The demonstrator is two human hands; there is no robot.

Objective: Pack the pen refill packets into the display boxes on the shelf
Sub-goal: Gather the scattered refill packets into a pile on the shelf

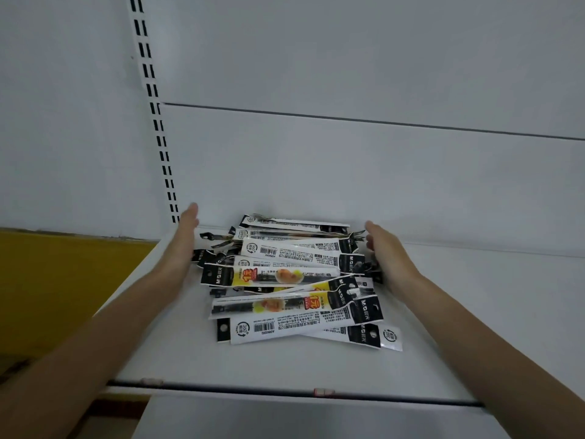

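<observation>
A white shop shelf (pixel 285 365) with a plain white back panel (pixel 348 172) fills the view. No display box is in sight. The pen refill packets (pixel 294 277) lie in a loose, criss-crossed heap in the middle of the shelf, reaching back almost to the panel.

They look light, thin and flexible, in glossy sleeves likely to slide over one another. Squeezing the heap in from both short ends should work better than pinching single packets.

The left hand (pixel 185 236) stands on edge just beside the left ends of the heap, fingers straight and palm inward, holding nothing. The right hand (pixel 389 255), also spread and empty, is against the right ends, fingers loosely bent. Whether either hand presses the packets I cannot tell.

A slotted upright (pixel 152 90) runs up the wall at left, above a yellow panel (pixel 63 280).
</observation>
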